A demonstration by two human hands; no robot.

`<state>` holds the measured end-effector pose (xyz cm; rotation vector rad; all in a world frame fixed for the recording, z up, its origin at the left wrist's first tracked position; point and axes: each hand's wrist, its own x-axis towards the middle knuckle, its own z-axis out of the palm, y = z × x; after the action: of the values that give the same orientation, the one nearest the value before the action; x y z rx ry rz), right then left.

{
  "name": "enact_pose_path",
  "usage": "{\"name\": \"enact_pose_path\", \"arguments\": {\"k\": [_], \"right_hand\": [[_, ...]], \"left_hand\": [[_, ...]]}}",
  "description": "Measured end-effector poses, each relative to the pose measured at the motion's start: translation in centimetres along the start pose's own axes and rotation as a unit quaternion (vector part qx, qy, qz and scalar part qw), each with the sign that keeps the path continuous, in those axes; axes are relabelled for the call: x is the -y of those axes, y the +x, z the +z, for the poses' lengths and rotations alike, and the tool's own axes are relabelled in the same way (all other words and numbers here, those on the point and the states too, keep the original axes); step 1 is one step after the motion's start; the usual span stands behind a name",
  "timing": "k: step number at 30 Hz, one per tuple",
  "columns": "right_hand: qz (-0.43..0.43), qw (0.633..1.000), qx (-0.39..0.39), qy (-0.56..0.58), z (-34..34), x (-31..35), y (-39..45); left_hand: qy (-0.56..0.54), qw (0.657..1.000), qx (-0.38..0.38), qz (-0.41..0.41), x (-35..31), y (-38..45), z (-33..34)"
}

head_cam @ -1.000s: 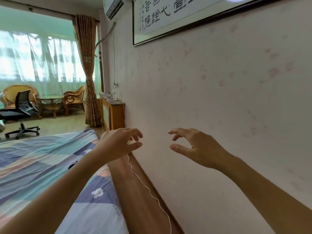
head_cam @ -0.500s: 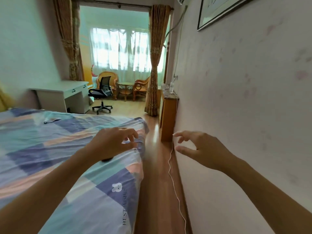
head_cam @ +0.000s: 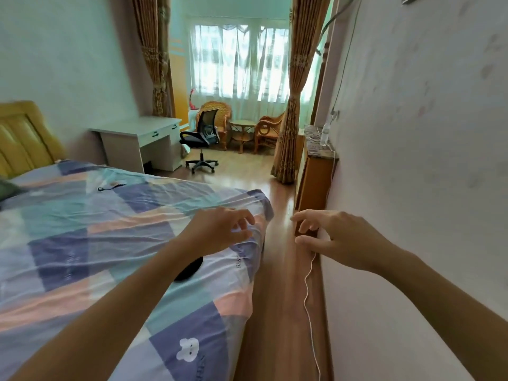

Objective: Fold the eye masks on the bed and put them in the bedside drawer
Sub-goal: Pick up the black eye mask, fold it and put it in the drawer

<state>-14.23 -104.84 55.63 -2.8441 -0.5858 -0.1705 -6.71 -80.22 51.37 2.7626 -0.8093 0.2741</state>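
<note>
A black eye mask lies on the patchwork bed sheet near the bed's right edge, partly hidden under my left forearm. A second dark eye mask with a thin strap lies farther up the bed. My left hand hovers over the sheet just beyond the near mask, fingers spread and curled, holding nothing. My right hand is out over the floor gap beside the wall, fingers apart and empty. No bedside drawer is in sight.
A wooden cabinet with a bottle stands against the right wall, with a white cable trailing down to the floor. Beyond the bed are a white desk, a black office chair and wicker chairs by the window. A yellow headboard is at left.
The view has swung left from the wall to the bed and room. Both hands stay raised and open; the near black mask now shows under my left forearm.
</note>
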Motion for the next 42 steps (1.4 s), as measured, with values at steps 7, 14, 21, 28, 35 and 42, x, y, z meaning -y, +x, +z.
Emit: {"name": "enact_pose_path", "arguments": {"k": [7, 14, 21, 28, 35, 42], "right_hand": [[-0.105, 0.992, 0.075, -0.001, 6.9, -9.4, 17.4], [-0.206, 0.952, 0.221, 0.038, 18.0, -12.5, 34.4], [-0.28, 0.887, 0.367, 0.027, 30.6, -10.2, 47.5], [-0.299, 0.852, 0.43, 0.029, 44.3, -10.2, 56.5], [-0.28, 0.824, 0.492, 0.025, 57.4, -12.2, 60.1], [-0.256, 0.812, 0.52, 0.068, 64.4, -12.7, 60.1]], "left_hand": [[-0.005, 0.995, -0.004, -0.1, 8.4, 8.7, 7.5], [-0.049, 0.94, 0.119, -0.316, 17.9, 10.7, 16.0], [-0.131, 0.857, 0.152, -0.474, 27.6, 10.7, 24.7], [-0.178, 0.807, 0.166, -0.537, 38.7, 14.3, 35.4], [-0.17, 0.788, 0.169, -0.567, 46.5, 15.6, 46.1], [-0.141, 0.777, 0.174, -0.589, 47.7, 13.4, 52.2]]}}
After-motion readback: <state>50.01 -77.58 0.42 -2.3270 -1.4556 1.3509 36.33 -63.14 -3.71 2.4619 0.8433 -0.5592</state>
